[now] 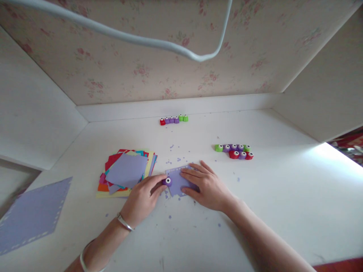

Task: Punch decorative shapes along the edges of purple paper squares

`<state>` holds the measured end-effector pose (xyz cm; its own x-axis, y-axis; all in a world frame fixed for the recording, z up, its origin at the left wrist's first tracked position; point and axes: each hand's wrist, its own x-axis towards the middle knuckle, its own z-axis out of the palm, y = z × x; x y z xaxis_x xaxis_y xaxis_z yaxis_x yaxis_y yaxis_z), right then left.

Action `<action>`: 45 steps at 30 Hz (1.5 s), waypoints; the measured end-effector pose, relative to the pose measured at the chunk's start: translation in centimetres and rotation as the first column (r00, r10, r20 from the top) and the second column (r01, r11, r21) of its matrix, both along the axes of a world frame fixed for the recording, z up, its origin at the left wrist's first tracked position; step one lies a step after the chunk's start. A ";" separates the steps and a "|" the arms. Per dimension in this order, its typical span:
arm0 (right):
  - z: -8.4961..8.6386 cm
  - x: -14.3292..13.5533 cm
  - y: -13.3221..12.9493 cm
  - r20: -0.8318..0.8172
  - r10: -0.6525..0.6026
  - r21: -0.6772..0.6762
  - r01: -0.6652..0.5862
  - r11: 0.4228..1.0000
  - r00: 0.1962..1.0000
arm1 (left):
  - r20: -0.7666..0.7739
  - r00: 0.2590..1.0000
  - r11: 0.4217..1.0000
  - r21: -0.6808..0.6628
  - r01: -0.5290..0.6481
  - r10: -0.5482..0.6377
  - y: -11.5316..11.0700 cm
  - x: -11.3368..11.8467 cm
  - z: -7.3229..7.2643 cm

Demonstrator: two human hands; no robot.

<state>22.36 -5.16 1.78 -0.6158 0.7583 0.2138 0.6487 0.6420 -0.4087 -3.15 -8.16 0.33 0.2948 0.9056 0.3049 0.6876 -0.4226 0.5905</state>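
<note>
A small purple craft punch with a white and black button is pinched between the thumb and fingers of my left hand. The punch sits at the left edge of a lilac paper sheet. Small cut-outs run along that sheet's top edge. My right hand lies flat across the sheet's right part with its fingers spread, covering some of it. Tiny lilac paper bits are scattered around the sheet.
A stack of coloured paper lies left of the sheet. Farther left is a larger lilac sheet with punched edges. More punches stand in rows at the back and at the right. A white cable hangs before the wallpapered wall.
</note>
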 end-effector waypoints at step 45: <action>0.4 -0.4 -0.3 -0.069 -0.038 0.037 0.040 0.999 0.997 | 0.186 0.969 0.959 -0.258 -0.114 0.165 0.8 1.2 2.4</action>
<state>22.00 -5.41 2.19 -0.5686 0.7721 0.2837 0.6449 0.6325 -0.4290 -1.93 -7.39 2.72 0.1150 0.9872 0.1104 0.5833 -0.1570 0.7969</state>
